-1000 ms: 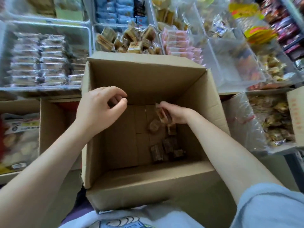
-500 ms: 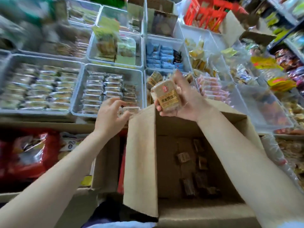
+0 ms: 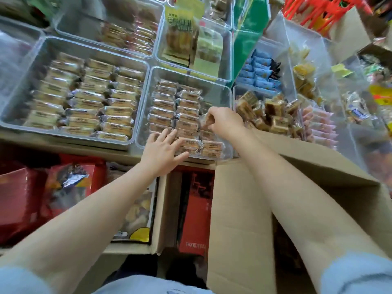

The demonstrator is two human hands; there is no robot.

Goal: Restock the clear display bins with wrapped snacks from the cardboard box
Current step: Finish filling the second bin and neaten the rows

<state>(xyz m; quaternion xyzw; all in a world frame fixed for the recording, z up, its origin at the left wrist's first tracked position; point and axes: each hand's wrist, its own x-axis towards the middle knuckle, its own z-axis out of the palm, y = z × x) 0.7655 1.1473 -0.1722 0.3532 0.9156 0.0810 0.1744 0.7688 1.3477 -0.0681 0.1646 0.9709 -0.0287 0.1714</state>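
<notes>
Fingers (image 3: 209,119) of right hand (image 3: 224,122), lifted out of the cardboard box (image 3: 239,209), now pinch a wrapped snack (image 3: 204,122) over the clear bin (image 3: 220,90); left hand (image 3: 163,151) rests flat, released, steadying rows.

A snack shop: clear display bins (image 3: 146,68) hold rows of wrapped snacks (image 3: 84,102)

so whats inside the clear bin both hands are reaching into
The clear bin holds rows of wrapped snacks. The left hand rests flat on them; the right hand pinches one. Packs beneath both hands are hidden.
</notes>
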